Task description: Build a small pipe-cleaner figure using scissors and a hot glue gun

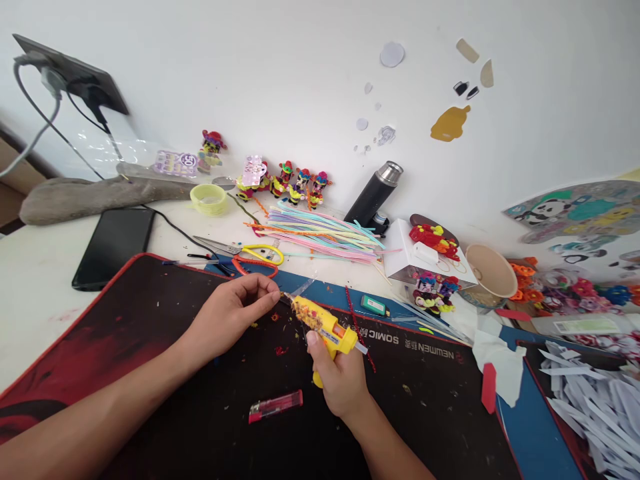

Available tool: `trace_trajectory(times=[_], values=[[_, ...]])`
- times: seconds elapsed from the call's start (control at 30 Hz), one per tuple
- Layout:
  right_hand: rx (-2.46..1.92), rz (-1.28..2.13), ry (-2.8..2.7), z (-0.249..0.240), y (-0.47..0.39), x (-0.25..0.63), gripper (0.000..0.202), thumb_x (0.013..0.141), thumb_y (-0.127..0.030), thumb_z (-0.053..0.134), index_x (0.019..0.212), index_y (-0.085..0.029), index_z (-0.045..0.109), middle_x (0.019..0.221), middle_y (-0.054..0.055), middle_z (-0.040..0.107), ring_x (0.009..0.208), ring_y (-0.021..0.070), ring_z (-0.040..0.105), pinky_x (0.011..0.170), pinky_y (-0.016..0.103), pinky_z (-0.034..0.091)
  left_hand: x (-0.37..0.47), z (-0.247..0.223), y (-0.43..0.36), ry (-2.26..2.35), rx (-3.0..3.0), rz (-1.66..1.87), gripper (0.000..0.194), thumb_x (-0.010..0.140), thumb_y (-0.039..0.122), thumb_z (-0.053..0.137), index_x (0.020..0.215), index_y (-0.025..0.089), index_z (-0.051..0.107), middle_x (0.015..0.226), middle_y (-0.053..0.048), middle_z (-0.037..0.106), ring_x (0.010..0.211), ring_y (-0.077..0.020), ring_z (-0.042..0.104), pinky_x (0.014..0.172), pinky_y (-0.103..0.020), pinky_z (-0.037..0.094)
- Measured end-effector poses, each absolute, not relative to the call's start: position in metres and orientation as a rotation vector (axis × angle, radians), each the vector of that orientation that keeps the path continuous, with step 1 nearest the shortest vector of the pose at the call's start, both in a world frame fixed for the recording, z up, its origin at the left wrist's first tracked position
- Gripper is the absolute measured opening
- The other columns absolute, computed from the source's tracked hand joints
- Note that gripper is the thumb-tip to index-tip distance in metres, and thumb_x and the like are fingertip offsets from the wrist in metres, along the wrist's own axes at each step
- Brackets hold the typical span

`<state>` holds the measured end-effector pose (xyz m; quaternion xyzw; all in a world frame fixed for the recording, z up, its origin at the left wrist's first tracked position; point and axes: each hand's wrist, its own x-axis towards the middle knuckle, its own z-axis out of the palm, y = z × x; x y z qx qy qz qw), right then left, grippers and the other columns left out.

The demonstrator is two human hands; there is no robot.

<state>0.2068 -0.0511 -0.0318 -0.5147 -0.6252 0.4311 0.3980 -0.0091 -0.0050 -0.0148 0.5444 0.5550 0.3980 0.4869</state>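
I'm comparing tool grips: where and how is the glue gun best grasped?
Hold the glue gun by its handle, probably from the near right, as the right hand does: the handle juts toward the person, while the nozzle end points leftward.

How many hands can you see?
2. The left hand is beside the tip of the yellow glue gun, and the right hand is wrapped around the glue gun's handle.
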Motion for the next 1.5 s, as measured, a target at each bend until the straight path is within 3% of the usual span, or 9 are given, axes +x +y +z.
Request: trace_trajectory(times=[1.5], values=[[-1.251, 1.108, -1.589, -0.0312, -0.0502, 0.2078, 0.038, 0.101, -0.038, 0.060, 0.068, -0.023, 0.052, 0.058, -0.004, 0.046, 0.051, 0.0125, 0.044, 0.049, 0.025, 0.039, -0.0095, -0.0164, -0.0049, 1.353, 1.328, 0.973, 0.037, 0.088, 0.059, 0.068, 0.084, 0.022, 0.069, 0.075, 0.001, 0.063, 0.068, -0.0173, 0.057, 0.065, -0.027, 0.048]])
